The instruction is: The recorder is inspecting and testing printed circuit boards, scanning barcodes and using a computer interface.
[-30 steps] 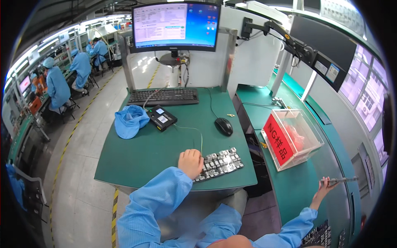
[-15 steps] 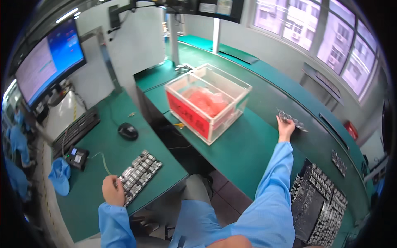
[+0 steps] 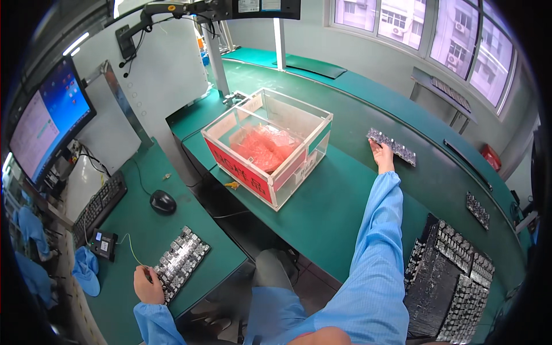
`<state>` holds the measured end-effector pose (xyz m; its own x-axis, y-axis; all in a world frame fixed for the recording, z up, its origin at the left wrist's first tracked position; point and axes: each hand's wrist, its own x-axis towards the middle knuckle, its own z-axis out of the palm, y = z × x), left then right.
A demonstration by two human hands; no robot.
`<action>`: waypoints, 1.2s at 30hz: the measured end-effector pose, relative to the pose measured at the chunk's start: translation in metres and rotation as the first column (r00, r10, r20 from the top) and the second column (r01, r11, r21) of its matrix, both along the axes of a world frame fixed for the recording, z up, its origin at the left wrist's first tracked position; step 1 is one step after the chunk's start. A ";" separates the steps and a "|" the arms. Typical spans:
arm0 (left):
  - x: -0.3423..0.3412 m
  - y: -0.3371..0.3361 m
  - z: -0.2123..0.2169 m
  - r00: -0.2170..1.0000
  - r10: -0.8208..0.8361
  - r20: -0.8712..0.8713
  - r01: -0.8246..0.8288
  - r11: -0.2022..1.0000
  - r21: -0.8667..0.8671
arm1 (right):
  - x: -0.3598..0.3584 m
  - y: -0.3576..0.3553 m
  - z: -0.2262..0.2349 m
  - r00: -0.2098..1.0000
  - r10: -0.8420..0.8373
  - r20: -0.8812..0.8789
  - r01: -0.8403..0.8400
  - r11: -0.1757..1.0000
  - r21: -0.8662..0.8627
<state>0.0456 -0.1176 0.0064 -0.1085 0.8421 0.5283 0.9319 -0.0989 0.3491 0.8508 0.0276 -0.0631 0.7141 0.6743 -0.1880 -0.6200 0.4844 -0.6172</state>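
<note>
Green bench (image 3: 345, 201) carries everything. Your right hand (image 3: 382, 156), centre right of frame, arm at full stretch, fingers closed on near end of long circuit board strip (image 3: 392, 146). Your left hand (image 3: 148, 284), lower left, rests curled on edge of component tray (image 3: 181, 261); grip unclear. Risk: held by one end at that reach, strip could sag or slip. Clear box (image 3: 270, 146), frame centre, holds crumpled red bags (image 3: 264, 146). Black stacked trays (image 3: 445, 276), lower right, hold more boards.

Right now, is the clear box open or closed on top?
Open: the clear box shows no lid over its rim, and the red bags inside lie uncovered.
</note>
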 end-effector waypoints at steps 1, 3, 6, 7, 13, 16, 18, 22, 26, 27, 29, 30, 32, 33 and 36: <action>-0.001 0.000 -0.002 1.000 -0.004 -0.001 0.004 1.000 0.003 | 0.003 0.002 -0.001 1.000 -0.004 -0.001 0.004 1.000 0.003; -0.001 0.000 -0.004 1.000 0.002 -0.010 -0.002 1.000 0.012 | 0.007 0.004 -0.004 1.000 0.006 -0.009 -0.007 0.999 -0.053; 0.000 0.002 -0.005 1.000 -0.006 -0.010 0.007 1.000 0.020 | 0.016 -0.001 0.001 0.966 0.253 -0.056 -0.258 0.962 -0.087; -0.001 -0.001 -0.005 1.000 0.003 -0.011 -0.003 1.000 0.017 | 0.006 0.001 0.005 0.963 0.262 -0.057 -0.267 0.960 -0.089; -0.004 -0.003 -0.001 1.000 0.009 -0.025 -0.008 1.000 0.023 | -0.044 0.008 0.017 0.828 0.190 0.527 0.115 0.863 -0.492; -0.002 -0.005 0.007 0.998 0.036 -0.046 -0.037 0.999 -0.023 | -0.098 0.016 0.078 0.764 -0.362 0.533 0.506 0.850 -0.148; 0.003 -0.002 0.008 0.999 0.029 -0.027 -0.029 0.999 0.019 | -0.137 -0.005 0.137 0.702 -0.478 0.528 0.433 0.875 0.216; -0.003 0.012 0.000 0.991 0.035 -0.131 -0.022 0.995 0.095 | -0.319 -0.091 0.219 0.504 -0.400 0.766 0.059 0.900 0.431; -0.011 0.006 -0.004 0.991 -0.019 0.136 0.016 1.000 0.024 | -0.483 -0.133 0.166 -0.539 -0.300 0.787 -0.543 0.838 -0.053; -0.017 0.003 -0.002 0.967 -0.030 0.253 0.035 0.999 -0.015 | -0.515 -0.130 0.150 -0.625 -0.361 0.692 -0.618 0.771 -0.156; -0.038 -0.001 0.002 0.856 -0.040 0.516 0.108 0.989 -0.103 | -0.555 -0.117 0.113 -0.714 -0.338 0.613 -0.597 0.751 -0.282; -0.053 -0.004 0.001 0.784 -0.023 0.621 0.149 0.977 -0.151 | -0.568 -0.107 0.103 -0.731 -0.327 0.599 -0.590 0.744 -0.314; -0.081 -0.008 -0.006 0.699 -0.108 0.707 0.206 0.977 -0.055 | -0.593 -0.088 0.090 -0.756 -0.300 0.582 -0.575 0.730 -0.370; -0.089 -0.009 -0.001 0.689 -0.096 0.718 0.240 0.966 -0.101 | -0.604 -0.077 0.082 -0.756 -0.321 0.570 -0.582 0.727 -0.363; -0.112 -0.004 0.000 0.713 -0.119 0.691 0.272 0.955 -0.116 | -0.636 -0.059 0.077 -0.743 -0.355 0.568 -0.610 0.709 -0.355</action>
<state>-0.0669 -0.1211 0.0066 -0.1895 0.9603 0.2046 0.4121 -0.1114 0.9043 0.2150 -0.0318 0.0139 -0.8896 0.3393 0.3058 0.3358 0.9396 -0.0657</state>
